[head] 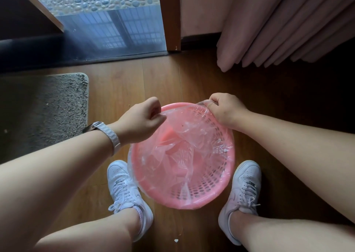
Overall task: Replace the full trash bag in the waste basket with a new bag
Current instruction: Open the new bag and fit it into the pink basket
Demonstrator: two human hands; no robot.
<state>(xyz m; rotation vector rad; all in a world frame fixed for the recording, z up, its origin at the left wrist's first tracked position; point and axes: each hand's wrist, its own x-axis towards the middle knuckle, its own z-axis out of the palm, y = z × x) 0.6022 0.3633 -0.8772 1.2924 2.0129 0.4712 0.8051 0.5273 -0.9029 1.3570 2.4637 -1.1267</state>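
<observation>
Both hands (142, 120) (224, 110) pinch clear bag (184, 142) (over basket (192, 203) rim).

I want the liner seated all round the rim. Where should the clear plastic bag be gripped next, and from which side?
Grip the clear plastic bag by its loose top edge at the far rim of the round pink perforated basket, between the left hand and right hand. Come from above and pull outward: there the film sags inside, while the near-left edge already hangs over the rim.

Round pink perforated waste basket (221, 199) upright on floor, clear thin bag (184, 151) crumpled inside, partly over rim.
</observation>
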